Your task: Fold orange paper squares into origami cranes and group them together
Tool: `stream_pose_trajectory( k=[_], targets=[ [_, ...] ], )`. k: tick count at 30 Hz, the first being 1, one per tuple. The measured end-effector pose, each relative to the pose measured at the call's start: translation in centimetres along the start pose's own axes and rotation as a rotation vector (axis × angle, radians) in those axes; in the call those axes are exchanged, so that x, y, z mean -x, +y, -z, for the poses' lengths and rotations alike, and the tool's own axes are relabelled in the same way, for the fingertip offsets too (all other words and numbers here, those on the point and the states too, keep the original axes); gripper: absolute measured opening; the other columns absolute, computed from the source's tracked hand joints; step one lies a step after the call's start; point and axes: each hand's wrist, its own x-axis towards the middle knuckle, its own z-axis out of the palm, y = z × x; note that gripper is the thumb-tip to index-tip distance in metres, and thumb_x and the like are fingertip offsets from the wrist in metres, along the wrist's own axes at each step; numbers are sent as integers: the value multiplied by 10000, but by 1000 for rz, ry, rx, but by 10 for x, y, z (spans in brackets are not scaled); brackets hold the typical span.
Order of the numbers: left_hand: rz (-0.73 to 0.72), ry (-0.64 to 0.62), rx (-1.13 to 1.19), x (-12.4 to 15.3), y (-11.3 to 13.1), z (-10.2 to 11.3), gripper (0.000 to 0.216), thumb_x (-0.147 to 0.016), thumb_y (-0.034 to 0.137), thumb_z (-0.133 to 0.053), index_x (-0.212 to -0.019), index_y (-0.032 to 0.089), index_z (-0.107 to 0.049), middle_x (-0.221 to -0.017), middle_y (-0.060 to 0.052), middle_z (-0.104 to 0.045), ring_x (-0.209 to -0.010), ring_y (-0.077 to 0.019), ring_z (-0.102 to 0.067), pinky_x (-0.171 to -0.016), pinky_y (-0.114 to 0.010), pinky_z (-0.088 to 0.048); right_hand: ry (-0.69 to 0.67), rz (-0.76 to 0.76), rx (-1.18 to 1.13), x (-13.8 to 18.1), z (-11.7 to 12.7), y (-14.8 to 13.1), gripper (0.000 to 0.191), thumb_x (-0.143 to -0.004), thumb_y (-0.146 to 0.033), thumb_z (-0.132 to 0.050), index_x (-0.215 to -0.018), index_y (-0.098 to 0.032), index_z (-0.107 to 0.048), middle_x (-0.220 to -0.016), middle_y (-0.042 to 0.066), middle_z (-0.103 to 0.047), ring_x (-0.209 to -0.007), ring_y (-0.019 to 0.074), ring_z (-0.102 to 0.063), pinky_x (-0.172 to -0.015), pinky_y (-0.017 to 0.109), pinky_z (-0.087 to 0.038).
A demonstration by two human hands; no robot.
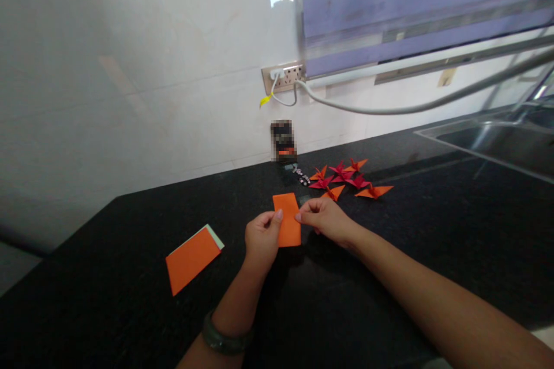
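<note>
A folded orange paper [287, 216] lies on the black countertop [389, 253] in front of me. My left hand [262, 239] pinches its left edge with closed fingers. At the paper's right edge, my right hand [324, 219] pinches it between thumb and fingertips. Several folded paper cranes [346, 179], orange and dark red, sit just beyond my right hand. A small stack of orange paper sheets [193, 258] lies to the left of my left hand.
A small dark object [283, 141] leans against the white wall behind the paper. A wall socket [283, 76] with a white cable sits above it. A steel sink [497, 138] is at the far right. The countertop's left edge runs diagonally.
</note>
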Motion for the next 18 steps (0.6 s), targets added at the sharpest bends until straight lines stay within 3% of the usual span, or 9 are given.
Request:
stream_pose_trajectory(
  k=[8,11,15,16,18],
  targets=[
    [35,-86,19,1,2,-2,286,-700,385,-569,-648,113,-642,-555,-10,-590,-535,-126,-524,-530,-232,-414,102,65,-79,-6,-4,8,142,-711,-284,-517,-661,-152,-500,-543,-50,-435,-442,60,-360,-429,193,-291],
    [10,-67,-35,0,1,-3,256,-702,353,-571,-726,106,-633,-618,-30,-594,-596,-143,-550,-575,-255,-441,139,174,97,-8,0,10,121,-749,-252,-476,-684,-155,-506,-595,-24,-472,-524,91,-422,-502,216,-349],
    [-276,136,-249,0,1,0,549,-627,288,-660,-1132,148,-498,-1004,-103,-564,-938,-212,-530,-775,-348,-444,117,503,632,-4,11,5,116,-775,-152,-451,-704,-152,-542,-729,27,-511,-676,125,-466,-627,244,-369],
    [-381,128,-340,1,2,1,556,-630,278,-661,-1147,164,-491,-1060,-108,-541,-1003,-225,-494,-839,-382,-412,70,557,735,-2,12,3,120,-786,-149,-449,-726,-152,-553,-749,32,-510,-698,128,-466,-641,244,-366],
    [-561,32,-503,3,4,2,342,-689,258,-611,-1020,178,-581,-1034,-95,-557,-1024,-230,-467,-904,-419,-357,-8,622,889,2,14,0,134,-808,-159,-443,-752,-153,-564,-755,37,-503,-715,132,-460,-635,236,-354]
  ],
)
